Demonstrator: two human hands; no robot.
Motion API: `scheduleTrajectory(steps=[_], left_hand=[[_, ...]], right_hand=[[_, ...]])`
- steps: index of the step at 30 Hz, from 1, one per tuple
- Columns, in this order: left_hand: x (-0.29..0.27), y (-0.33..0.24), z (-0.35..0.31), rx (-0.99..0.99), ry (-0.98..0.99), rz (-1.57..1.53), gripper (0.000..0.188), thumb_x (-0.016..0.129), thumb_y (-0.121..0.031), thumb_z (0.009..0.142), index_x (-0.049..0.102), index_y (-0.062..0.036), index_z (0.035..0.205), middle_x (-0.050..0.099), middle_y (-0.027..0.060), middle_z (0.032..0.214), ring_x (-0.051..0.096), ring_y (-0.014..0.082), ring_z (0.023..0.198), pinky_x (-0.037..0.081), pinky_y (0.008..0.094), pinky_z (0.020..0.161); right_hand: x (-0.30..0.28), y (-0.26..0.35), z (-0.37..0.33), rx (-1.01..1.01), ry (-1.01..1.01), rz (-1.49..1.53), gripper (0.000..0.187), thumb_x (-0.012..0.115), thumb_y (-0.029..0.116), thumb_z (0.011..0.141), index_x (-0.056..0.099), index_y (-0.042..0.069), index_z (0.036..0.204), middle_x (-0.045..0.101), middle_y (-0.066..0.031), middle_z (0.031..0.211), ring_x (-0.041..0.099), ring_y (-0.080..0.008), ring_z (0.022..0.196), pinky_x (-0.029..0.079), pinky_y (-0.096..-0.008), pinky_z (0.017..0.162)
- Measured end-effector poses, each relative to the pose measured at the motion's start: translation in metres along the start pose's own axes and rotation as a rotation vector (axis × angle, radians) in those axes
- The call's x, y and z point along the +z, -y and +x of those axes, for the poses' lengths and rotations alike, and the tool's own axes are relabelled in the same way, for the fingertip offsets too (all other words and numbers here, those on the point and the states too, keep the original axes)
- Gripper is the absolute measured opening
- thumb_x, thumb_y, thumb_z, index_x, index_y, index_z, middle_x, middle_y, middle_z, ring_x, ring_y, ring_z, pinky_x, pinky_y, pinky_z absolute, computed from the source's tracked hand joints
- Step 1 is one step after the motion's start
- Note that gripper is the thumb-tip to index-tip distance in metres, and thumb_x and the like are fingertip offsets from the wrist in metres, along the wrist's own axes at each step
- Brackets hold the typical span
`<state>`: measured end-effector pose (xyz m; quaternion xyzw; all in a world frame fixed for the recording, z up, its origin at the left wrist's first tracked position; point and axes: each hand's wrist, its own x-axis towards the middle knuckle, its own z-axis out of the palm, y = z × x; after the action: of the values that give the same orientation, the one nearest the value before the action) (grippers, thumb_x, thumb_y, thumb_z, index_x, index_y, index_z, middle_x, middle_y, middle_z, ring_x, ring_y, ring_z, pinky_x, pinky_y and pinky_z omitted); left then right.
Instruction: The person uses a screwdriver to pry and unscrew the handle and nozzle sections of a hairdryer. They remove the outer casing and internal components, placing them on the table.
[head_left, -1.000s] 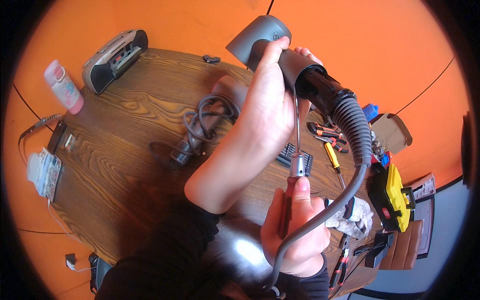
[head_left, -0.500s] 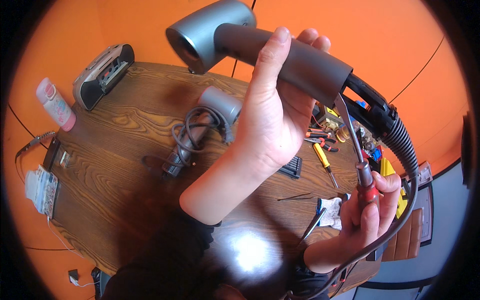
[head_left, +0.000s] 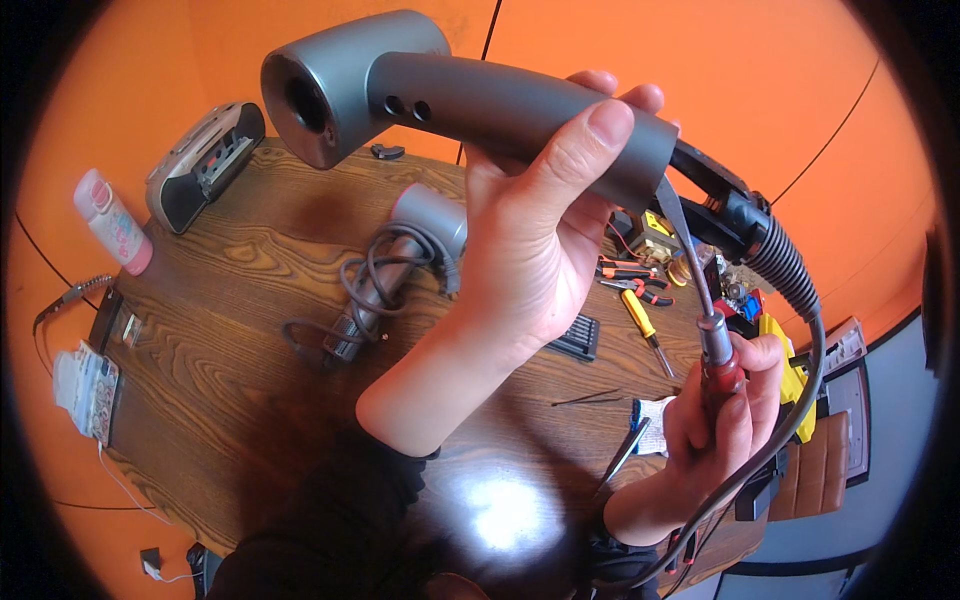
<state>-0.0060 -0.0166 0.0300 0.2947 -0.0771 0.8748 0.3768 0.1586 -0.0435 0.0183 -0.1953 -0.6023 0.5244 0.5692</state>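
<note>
Raised above the table is a grey hair dryer (head_left: 480, 95), its round head at the upper left and its handle sloping down to the right. My left hand (head_left: 550, 200) is wrapped round the lower handle, thumb across the front. Black inner parts (head_left: 720, 200) stick out of the handle's end, leading into a ribbed cable sleeve (head_left: 785, 275) and a grey cord. My right hand (head_left: 720, 410) grips the red handle of a flat-blade screwdriver (head_left: 695, 260). Its tip meets the rim of the handle's end beside the black parts; how deep it sits is hidden.
A second grey hair dryer (head_left: 430, 215) with a coiled cord lies on the wooden table (head_left: 230, 330). At right are pliers (head_left: 640, 285), a yellow screwdriver (head_left: 645, 320), tweezers (head_left: 625, 450) and a white glove (head_left: 652, 425). A radio (head_left: 205, 165) and pink bottle (head_left: 115, 225) stand at left.
The held hair dryer has shifted left and turned, so two round holes on its handle now show. My left thumb lies further along the handle. The screwdriver has moved slightly left and down.
</note>
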Motion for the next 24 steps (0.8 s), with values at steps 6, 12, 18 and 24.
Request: scheduleTrajectory(steps=[6, 12, 18, 24], left_hand=[[-0.011, -0.005, 0.002, 0.117, -0.087, 0.356, 0.021, 0.061, -0.022, 0.084, 0.056, -0.0036, 0.093, 0.058, 0.0061, 0.091, 0.059, 0.0182, 0.092, 0.049, 0.0377, 0.087], [-0.011, 0.005, 0.000, 0.110, -0.125, 0.423, 0.020, 0.062, -0.018, 0.084, 0.054, -0.0038, 0.094, 0.056, 0.0043, 0.087, 0.062, 0.0186, 0.083, 0.053, 0.0308, 0.073], [-0.015, 0.004, 0.002, 0.125, -0.125, 0.480, 0.018, 0.062, -0.016, 0.083, 0.052, -0.0041, 0.093, 0.055, 0.0046, 0.086, 0.061, 0.0176, 0.079, 0.054, 0.0301, 0.071], [-0.008, 0.008, 0.001, 0.104, -0.187, 0.526, 0.023, 0.063, -0.018, 0.081, 0.050, -0.0040, 0.094, 0.055, 0.0052, 0.084, 0.062, 0.0170, 0.074, 0.054, 0.0301, 0.067]], right_hand=[[-0.021, 0.012, -0.004, -0.146, -0.091, -0.086, 0.041, 0.065, 0.023, 0.076, 0.043, -0.005, 0.096, 0.059, -0.0199, 0.081, 0.032, -0.0017, 0.037, 0.024, -0.0147, 0.035], [-0.067, 0.034, -0.007, 0.025, -0.001, -0.305, 0.046, 0.071, 0.028, 0.072, 0.044, -0.002, 0.095, 0.060, -0.0106, 0.076, 0.035, -0.0003, 0.042, 0.022, -0.0138, 0.037], [-0.090, 0.024, 0.016, -0.201, -0.031, -0.438, 0.034, 0.053, 0.028, 0.085, 0.046, -0.002, 0.098, 0.039, 0.0051, 0.055, 0.026, 0.0008, 0.040, 0.013, -0.0145, 0.036], [-0.057, 0.001, 0.031, -0.281, 0.056, -0.044, 0.041, 0.043, 0.030, 0.094, 0.042, 0.000, 0.121, 0.046, -0.0038, 0.065, 0.036, -0.0022, 0.046, 0.024, -0.0137, 0.037]])
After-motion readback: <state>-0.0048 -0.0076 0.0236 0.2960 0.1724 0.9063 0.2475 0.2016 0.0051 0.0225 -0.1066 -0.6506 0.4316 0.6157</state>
